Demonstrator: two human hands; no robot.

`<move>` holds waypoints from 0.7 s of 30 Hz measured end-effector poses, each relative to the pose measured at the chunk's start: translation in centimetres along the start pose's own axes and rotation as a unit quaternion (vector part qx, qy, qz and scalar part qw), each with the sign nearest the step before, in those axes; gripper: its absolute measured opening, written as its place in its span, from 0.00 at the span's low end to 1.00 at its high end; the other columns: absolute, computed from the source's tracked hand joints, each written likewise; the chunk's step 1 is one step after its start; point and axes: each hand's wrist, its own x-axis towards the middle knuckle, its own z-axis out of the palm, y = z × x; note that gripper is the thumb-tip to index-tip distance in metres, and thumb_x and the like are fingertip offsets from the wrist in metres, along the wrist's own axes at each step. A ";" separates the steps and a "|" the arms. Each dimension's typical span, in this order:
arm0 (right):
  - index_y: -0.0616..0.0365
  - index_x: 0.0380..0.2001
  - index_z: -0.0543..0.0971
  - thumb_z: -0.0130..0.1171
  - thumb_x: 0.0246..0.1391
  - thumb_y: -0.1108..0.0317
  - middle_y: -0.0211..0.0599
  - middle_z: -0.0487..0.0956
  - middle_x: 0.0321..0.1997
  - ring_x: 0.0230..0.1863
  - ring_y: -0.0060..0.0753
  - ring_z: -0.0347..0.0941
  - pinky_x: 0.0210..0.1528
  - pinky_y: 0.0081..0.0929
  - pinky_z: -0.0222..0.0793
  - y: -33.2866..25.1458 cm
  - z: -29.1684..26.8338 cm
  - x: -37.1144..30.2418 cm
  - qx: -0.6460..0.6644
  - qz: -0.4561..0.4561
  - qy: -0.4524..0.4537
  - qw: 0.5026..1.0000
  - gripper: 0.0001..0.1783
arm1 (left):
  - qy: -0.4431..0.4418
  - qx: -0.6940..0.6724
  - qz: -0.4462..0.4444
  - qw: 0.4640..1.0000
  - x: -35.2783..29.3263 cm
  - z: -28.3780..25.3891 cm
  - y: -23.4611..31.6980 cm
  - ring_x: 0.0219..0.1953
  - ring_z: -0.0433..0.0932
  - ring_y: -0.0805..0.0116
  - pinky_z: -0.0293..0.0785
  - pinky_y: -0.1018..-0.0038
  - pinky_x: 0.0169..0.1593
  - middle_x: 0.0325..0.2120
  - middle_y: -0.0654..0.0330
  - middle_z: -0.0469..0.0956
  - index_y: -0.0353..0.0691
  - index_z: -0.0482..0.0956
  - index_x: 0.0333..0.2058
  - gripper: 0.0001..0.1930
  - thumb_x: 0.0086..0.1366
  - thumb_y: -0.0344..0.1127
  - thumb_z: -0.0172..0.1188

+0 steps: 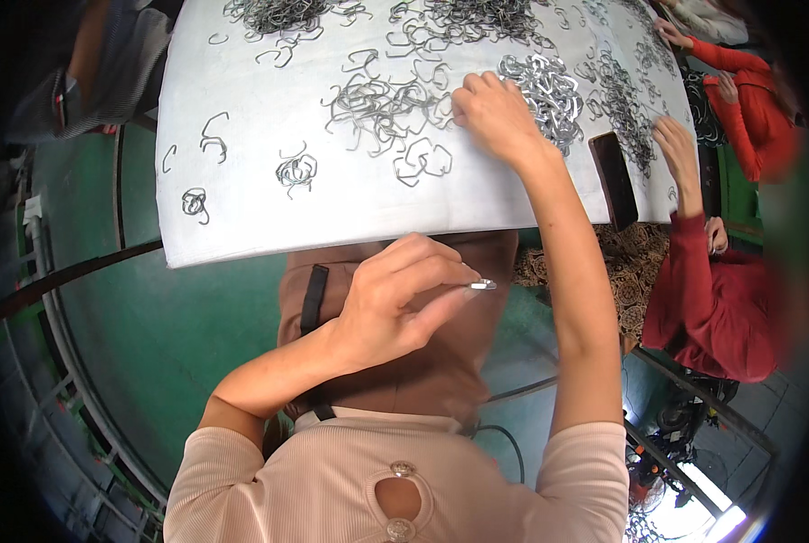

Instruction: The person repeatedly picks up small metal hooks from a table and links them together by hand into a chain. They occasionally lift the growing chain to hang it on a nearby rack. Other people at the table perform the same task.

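Steel glints between the fingers of the left hand: thumb and forefinger are pinched shut on a small stack of bent wire clips, the other fingers curled loosely behind. The stack pokes out to the right of the fingertips, its long axis lying roughly level, pointing toward the right forearm. This hand hangs in the air just below the near edge of the bench, over the person's brown lap.

Up on the bench, the right hand is stretched well forward, palm down, fingers bent and pressing into a loose tangle of wire clips. Whether any clip is actually caught under those fingertips cannot be told, since the knuckles hide them. Just to its right lies a brighter, tidier heap of clips, touching or nearly touching the side of the hand.

So the right hand is the one at the loose clips, while the held stack sits well apart from them, below and nearer the body, with the bench edge between the 2 hands.

Further out, scattered clips dot the white surface, darker piles lie along the far edge, and a person in red sleeves reaches onto the bench's right end beside a dark flat block.
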 end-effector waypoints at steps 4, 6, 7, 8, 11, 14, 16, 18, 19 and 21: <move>0.58 0.29 0.77 0.59 0.50 0.72 0.39 0.78 0.37 0.43 0.41 0.73 0.45 0.35 0.66 -1.2 -1.4 -2.1 0.134 0.059 0.049 0.988 0.03 | 0.003 -0.013 -0.014 1.000 -0.3 0.6 -0.2 0.31 0.78 0.70 0.75 0.79 0.32 0.32 0.57 0.79 0.34 0.81 0.34 0.09 0.53 0.22 0.64; 0.61 0.30 0.77 0.57 0.51 0.74 0.40 0.79 0.35 0.39 0.40 0.75 0.41 0.31 0.68 -2.3 -2.8 -4.6 0.359 0.157 0.086 0.916 0.03 | 0.006 -0.020 -0.026 0.999 -0.5 0.7 -0.2 0.30 0.78 0.71 0.75 0.79 0.31 0.32 0.57 0.79 0.35 0.81 0.35 0.08 0.54 0.22 0.64; 0.62 0.31 0.77 0.57 0.51 0.74 0.39 0.79 0.33 0.36 0.36 0.74 0.39 0.28 0.68 -3.1 -3.4 -5.8 0.392 0.163 0.108 0.899 0.04 | 0.008 -0.024 -0.032 0.999 -0.4 0.7 -0.1 0.30 0.78 0.72 0.75 0.79 0.31 0.32 0.57 0.79 0.35 0.81 0.35 0.08 0.54 0.22 0.64; 0.63 0.32 0.77 0.58 0.52 0.74 0.38 0.79 0.32 0.34 0.32 0.74 0.37 0.25 0.68 -3.9 -4.0 -7.1 0.424 0.168 0.130 0.880 0.04 | 0.010 -0.028 -0.039 0.999 -0.4 0.8 -0.1 0.29 0.78 0.72 0.75 0.79 0.31 0.32 0.57 0.79 0.35 0.81 0.35 0.08 0.54 0.23 0.64; 0.65 0.34 0.77 0.59 0.53 0.74 0.33 0.78 0.28 0.29 0.21 0.72 0.33 0.19 0.66 -6.4 -6.4 -11.2 0.543 0.256 0.148 0.786 0.06 | 0.012 -0.017 -0.038 0.999 -0.3 1.0 -0.4 0.28 0.76 0.74 0.73 0.81 0.29 0.31 0.58 0.79 0.36 0.81 0.34 0.07 0.55 0.23 0.63; 0.65 0.33 0.77 0.61 0.53 0.74 0.31 0.78 0.26 0.27 0.16 0.70 0.30 0.15 0.64 -8.8 -8.4 -14.5 0.582 0.284 0.199 0.735 0.06 | 0.022 -0.015 -0.047 0.999 -0.1 1.3 -0.1 0.28 0.75 0.76 0.72 0.82 0.29 0.31 0.58 0.79 0.35 0.81 0.33 0.06 0.54 0.23 0.64; 0.65 0.33 0.77 0.62 0.53 0.74 0.32 0.79 0.26 0.26 0.15 0.71 0.28 0.13 0.63 -10.4 -9.4 -16.2 0.612 0.290 0.232 0.698 0.06 | 0.030 -0.013 -0.050 0.998 0.1 1.5 0.2 0.28 0.76 0.76 0.72 0.81 0.29 0.31 0.58 0.79 0.34 0.81 0.33 0.06 0.55 0.23 0.64; 0.65 0.32 0.78 0.63 0.52 0.75 0.33 0.79 0.27 0.24 0.15 0.71 0.26 0.12 0.62 -11.8 -10.0 -17.2 0.673 0.309 0.241 0.628 0.06 | 0.056 -0.003 -0.025 0.998 0.3 1.9 0.1 0.24 0.76 0.73 0.72 0.79 0.27 0.27 0.59 0.78 0.36 0.81 0.31 0.06 0.53 0.22 0.63; 0.64 0.32 0.78 0.63 0.52 0.75 0.34 0.80 0.28 0.25 0.16 0.73 0.24 0.11 0.63 -12.2 -9.8 -17.6 0.672 0.309 0.234 0.631 0.05 | 0.059 0.000 -0.021 0.998 0.3 2.0 0.0 0.25 0.76 0.73 0.72 0.79 0.27 0.27 0.59 0.78 0.36 0.81 0.31 0.06 0.53 0.22 0.63; 0.64 0.31 0.78 0.63 0.52 0.76 0.35 0.81 0.28 0.26 0.18 0.75 0.24 0.12 0.64 -13.2 -9.6 -17.7 0.677 0.327 0.247 0.611 0.05 | 0.061 0.001 -0.018 0.998 0.2 2.2 -0.1 0.25 0.76 0.73 0.73 0.80 0.27 0.28 0.59 0.78 0.36 0.81 0.31 0.06 0.53 0.22 0.63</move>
